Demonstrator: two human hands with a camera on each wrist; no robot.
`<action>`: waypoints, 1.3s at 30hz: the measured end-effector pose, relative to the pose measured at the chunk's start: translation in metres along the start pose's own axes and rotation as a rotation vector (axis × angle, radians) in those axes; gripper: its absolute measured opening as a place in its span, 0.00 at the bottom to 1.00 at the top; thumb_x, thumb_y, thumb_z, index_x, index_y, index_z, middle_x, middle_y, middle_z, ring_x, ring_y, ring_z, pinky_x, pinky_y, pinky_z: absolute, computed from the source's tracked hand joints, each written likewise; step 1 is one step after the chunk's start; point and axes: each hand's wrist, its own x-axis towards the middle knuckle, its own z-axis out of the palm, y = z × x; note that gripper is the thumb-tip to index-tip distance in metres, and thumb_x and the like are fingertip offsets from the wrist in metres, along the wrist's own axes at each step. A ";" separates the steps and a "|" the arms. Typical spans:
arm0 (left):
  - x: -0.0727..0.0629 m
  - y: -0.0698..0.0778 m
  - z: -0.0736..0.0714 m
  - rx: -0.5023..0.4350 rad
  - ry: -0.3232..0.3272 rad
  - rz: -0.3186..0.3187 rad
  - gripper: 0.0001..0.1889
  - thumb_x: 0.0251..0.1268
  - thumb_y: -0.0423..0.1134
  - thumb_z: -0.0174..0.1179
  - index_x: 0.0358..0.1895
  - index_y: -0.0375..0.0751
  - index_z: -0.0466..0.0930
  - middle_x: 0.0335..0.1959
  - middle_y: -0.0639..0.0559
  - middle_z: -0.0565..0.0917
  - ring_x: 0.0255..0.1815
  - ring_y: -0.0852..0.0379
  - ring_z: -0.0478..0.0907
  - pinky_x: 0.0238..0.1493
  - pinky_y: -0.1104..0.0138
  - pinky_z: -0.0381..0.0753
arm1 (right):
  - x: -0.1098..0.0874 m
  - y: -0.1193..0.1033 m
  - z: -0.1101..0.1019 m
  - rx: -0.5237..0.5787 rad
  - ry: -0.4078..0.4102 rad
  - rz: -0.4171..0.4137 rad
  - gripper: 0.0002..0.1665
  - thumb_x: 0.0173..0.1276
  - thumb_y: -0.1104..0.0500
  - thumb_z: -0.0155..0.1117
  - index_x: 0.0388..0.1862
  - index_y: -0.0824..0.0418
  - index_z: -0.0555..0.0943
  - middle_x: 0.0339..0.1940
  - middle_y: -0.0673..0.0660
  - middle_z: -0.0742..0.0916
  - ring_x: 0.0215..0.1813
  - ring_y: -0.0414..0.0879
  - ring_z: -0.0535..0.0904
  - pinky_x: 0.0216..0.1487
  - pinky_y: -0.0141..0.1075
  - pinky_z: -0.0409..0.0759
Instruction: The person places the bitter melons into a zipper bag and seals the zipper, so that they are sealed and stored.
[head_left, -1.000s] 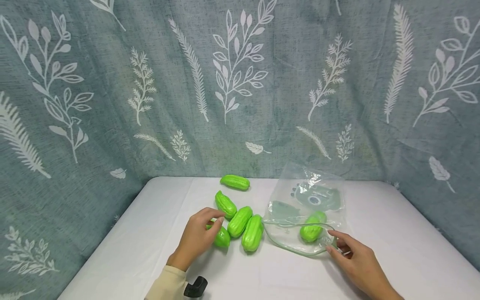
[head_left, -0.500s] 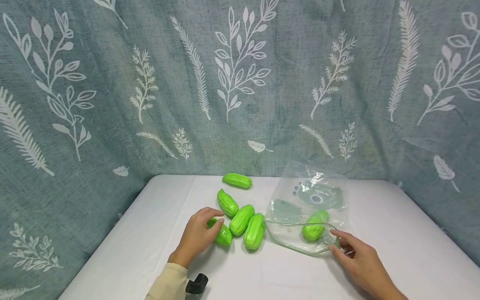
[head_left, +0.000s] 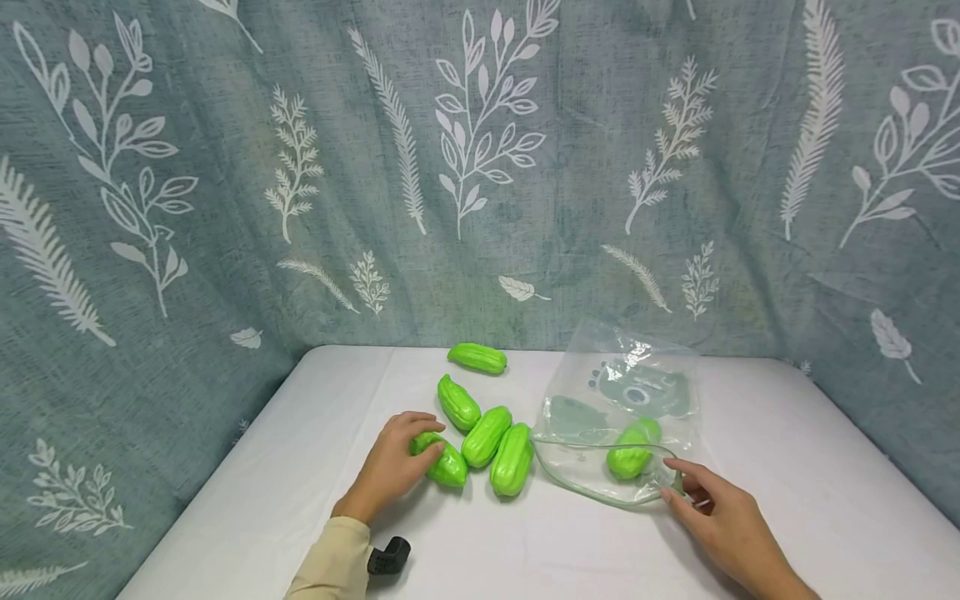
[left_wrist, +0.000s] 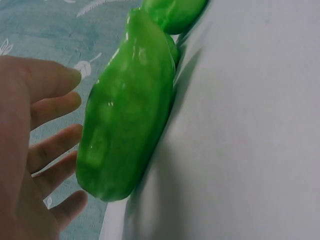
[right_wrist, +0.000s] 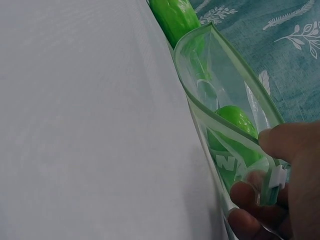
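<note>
A green vegetable (head_left: 447,467) lies on the white tabletop (head_left: 555,550), just beside the left hand (head_left: 392,460), whose grip is spread; contact is unclear. The right hand (head_left: 722,510) pinches a clear bag's (head_left: 573,417) rim, another vegetable (right_wrist: 237,120) inside. Four loose vegetables (head_left: 487,437) lie farther back and between.

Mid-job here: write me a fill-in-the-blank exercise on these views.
1. The right hand grips the clear bag, whose rim is coloured ____.
2. Outside the bag, green vegetables number ____.
3. Inside the bag, the visible count is ____.
4. The beige sleeve is on the person's ____ side.

Missing words: green; five; one; left.
</note>
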 end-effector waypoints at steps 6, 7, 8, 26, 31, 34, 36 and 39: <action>0.000 -0.008 -0.002 -0.030 -0.067 -0.059 0.17 0.63 0.42 0.69 0.55 0.46 0.85 0.65 0.46 0.75 0.70 0.40 0.66 0.67 0.44 0.65 | 0.000 0.000 -0.001 -0.002 -0.014 0.012 0.25 0.64 0.57 0.75 0.60 0.56 0.82 0.34 0.49 0.87 0.32 0.33 0.79 0.32 0.32 0.81; 0.000 -0.009 -0.003 -0.030 -0.083 -0.069 0.18 0.64 0.43 0.68 0.56 0.46 0.85 0.66 0.45 0.74 0.70 0.39 0.65 0.67 0.43 0.65 | 0.000 0.000 -0.001 -0.001 -0.015 0.013 0.25 0.64 0.57 0.74 0.60 0.56 0.82 0.34 0.50 0.87 0.32 0.33 0.79 0.32 0.32 0.81; 0.000 -0.010 -0.003 -0.033 -0.106 -0.086 0.19 0.64 0.44 0.68 0.57 0.47 0.84 0.68 0.46 0.73 0.71 0.39 0.64 0.68 0.43 0.64 | 0.000 0.001 -0.001 -0.002 -0.015 0.013 0.25 0.64 0.57 0.74 0.60 0.56 0.82 0.34 0.49 0.86 0.32 0.33 0.78 0.32 0.32 0.81; -0.004 -0.019 -0.016 -0.067 -0.316 -0.159 0.34 0.56 0.47 0.74 0.67 0.46 0.76 0.73 0.44 0.67 0.73 0.39 0.62 0.67 0.45 0.67 | -0.001 0.001 0.000 0.027 -0.013 0.023 0.25 0.64 0.57 0.74 0.60 0.55 0.82 0.35 0.49 0.87 0.33 0.34 0.79 0.33 0.32 0.81; -0.002 -0.019 -0.019 -0.063 -0.330 -0.148 0.33 0.56 0.43 0.74 0.67 0.46 0.76 0.73 0.42 0.66 0.73 0.37 0.62 0.68 0.42 0.64 | 0.000 0.000 -0.001 0.032 -0.020 0.032 0.25 0.64 0.57 0.74 0.60 0.55 0.82 0.35 0.50 0.87 0.33 0.34 0.80 0.33 0.32 0.82; -0.001 -0.018 -0.018 -0.065 -0.327 -0.157 0.32 0.56 0.40 0.74 0.67 0.46 0.76 0.73 0.41 0.66 0.73 0.37 0.62 0.68 0.42 0.64 | 0.000 0.000 -0.003 0.030 -0.024 0.038 0.25 0.64 0.57 0.74 0.60 0.55 0.82 0.35 0.49 0.87 0.33 0.34 0.79 0.33 0.32 0.81; -0.001 -0.016 -0.016 -0.072 -0.311 -0.168 0.31 0.56 0.39 0.74 0.66 0.47 0.77 0.72 0.42 0.68 0.73 0.38 0.63 0.69 0.42 0.62 | 0.000 0.001 -0.004 0.035 -0.026 0.039 0.24 0.64 0.58 0.74 0.60 0.55 0.82 0.34 0.49 0.87 0.33 0.34 0.79 0.33 0.32 0.81; -0.002 -0.016 -0.014 -0.087 -0.274 -0.195 0.30 0.55 0.40 0.75 0.63 0.47 0.78 0.68 0.45 0.72 0.71 0.40 0.66 0.69 0.43 0.62 | 0.001 0.002 -0.005 0.042 -0.035 0.037 0.24 0.65 0.58 0.73 0.60 0.56 0.82 0.34 0.49 0.86 0.33 0.34 0.79 0.34 0.32 0.81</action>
